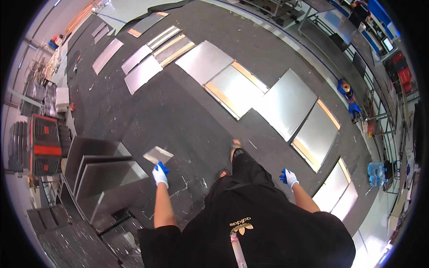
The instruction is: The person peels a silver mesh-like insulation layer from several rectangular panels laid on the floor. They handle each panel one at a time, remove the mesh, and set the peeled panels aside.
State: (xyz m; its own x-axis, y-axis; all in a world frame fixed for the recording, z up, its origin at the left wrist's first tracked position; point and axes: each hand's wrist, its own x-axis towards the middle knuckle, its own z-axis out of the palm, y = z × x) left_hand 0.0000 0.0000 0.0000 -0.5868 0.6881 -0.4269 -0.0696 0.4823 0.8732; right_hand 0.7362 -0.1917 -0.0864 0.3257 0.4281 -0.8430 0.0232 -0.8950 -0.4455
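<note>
My left hand [160,174], in a white glove with blue palm and fingers, is closed on the near edge of a small grey metal sheet [159,155]. The sheet is held out over the dark floor and has a pale edge. My right hand [289,177] wears the same kind of glove and hangs at my right side. Its fingers are loosely bent and a little apart, with nothing visible in them. The floor panel nearest to it is a silver one with wood-coloured strips [315,135].
More silver panels [204,62] lie in rows across the dark floor mat [178,107]. Large grey panels [109,178] stand upright at my left, near an orange-and-black slatted unit [46,145]. Blue water jug [376,174] and metal racks stand at the right. A person [359,12] is far right.
</note>
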